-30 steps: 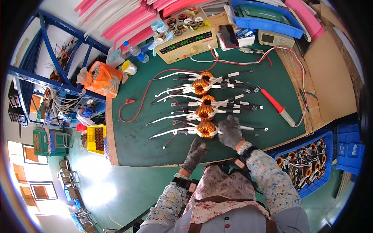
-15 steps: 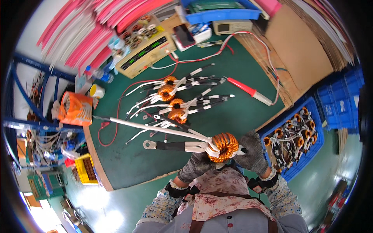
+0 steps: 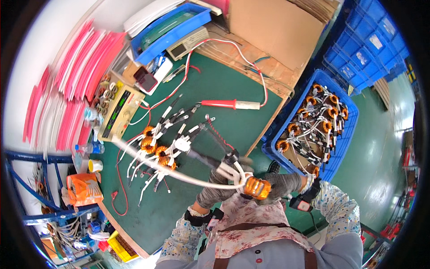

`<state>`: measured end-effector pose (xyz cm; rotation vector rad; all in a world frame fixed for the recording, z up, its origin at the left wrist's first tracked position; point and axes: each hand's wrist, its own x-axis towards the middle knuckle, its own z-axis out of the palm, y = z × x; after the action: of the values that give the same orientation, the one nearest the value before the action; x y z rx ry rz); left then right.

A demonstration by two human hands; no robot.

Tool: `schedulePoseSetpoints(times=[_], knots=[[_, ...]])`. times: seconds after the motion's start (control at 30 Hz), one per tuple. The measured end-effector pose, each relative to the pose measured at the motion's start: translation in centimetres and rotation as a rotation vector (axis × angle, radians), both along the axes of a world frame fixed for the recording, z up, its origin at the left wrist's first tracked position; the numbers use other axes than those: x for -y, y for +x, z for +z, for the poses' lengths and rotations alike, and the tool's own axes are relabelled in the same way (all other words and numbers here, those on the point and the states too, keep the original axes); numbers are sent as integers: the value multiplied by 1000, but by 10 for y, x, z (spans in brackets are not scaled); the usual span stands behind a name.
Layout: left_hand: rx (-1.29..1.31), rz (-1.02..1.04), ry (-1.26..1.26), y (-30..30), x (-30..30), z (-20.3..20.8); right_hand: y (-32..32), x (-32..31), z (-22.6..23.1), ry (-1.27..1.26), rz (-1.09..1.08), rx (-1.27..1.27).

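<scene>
Close to my apron I hold a copper-wound toroidal coil (image 3: 257, 188) with long sleeved leads. My left hand (image 3: 215, 188), in a grey glove, is closed around the leads at the coil's left side. My right hand (image 3: 285, 184), gloved alike, is closed against the coil's right side; its fingertips are partly hidden. A long white lead (image 3: 179, 174) and a dark-sleeved lead stretch up and left, blurred by motion. Beyond them, several similar coils (image 3: 148, 144) lie in a row on the green mat, their leads spread to both sides.
A blue crate (image 3: 344, 154) full of coils stands right of the table, with stacked blue crates (image 3: 358, 54) behind. On the mat lies a red-and-white probe (image 3: 219, 103). A beige meter (image 3: 117, 115), a phone (image 3: 145, 80) and an orange bag (image 3: 84, 189) sit around the left and far edges.
My view has turned right, so the table appears farther left and the coil crate more central. The held coil has turned, its leads now slanting up. Both hands stay on it.
</scene>
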<state>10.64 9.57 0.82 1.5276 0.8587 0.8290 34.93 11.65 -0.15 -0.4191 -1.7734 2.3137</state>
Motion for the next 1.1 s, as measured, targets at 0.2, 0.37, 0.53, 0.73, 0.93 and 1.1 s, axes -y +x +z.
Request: schedulePoseSetpoints(times=[0.2,0.37,0.53,0.73,0.93,1.1], knots=[[-1192,-75,932,0,-8,14,43,-12,40,862,-581,719],[-394,-252,422,69,-46,109,90,-17,33,1053,-732,886],[-967,-210,822,133,-136,91,135,-18,43,1120,-858,949],[-578,-455,-343,140,-140,-38,198,-27,37,1165,-1242,899],[-173,-349,-577,241,-83,-58,238,-28,-38,177,-1933,628],[62,-156,-1117,300,-78,-78,250,-42,-126,-240,-1947,730]])
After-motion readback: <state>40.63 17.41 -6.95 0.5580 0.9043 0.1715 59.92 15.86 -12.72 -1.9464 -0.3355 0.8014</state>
